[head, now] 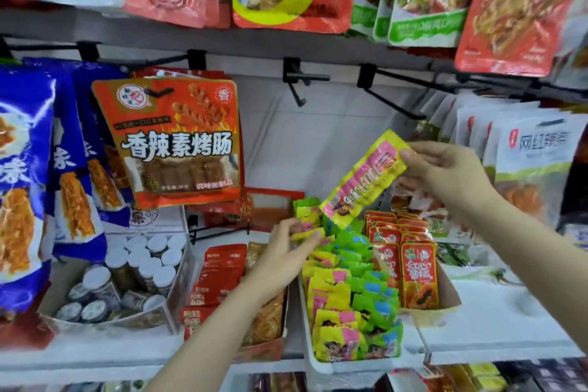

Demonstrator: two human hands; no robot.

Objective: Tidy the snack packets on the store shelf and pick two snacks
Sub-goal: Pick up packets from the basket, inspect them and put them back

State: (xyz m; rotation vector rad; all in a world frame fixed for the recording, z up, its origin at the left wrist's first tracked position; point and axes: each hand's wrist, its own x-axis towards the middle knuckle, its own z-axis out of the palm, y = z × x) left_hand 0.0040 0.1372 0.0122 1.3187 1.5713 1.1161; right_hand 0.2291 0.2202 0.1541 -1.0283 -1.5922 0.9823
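My right hand (445,178) pinches the top end of a long yellow-and-pink snack packet (362,178), which it holds tilted above the shelf. Below it a white tray (310,356) holds several yellow-pink and green-blue packets (350,305) standing in rows. My left hand (286,254) reaches into the back of that tray and grips another yellow-and-pink packet (307,234) between thumb and fingers. Red papaya packets (418,277) stand in a carton right of the tray.
A large orange sausage packet (171,143) hangs on a peg at left, beside blue packets (25,175). A box of small jars (127,274) and red packets (216,283) sit on the white shelf (496,337). Bare black pegs (308,78) jut out above the tray.
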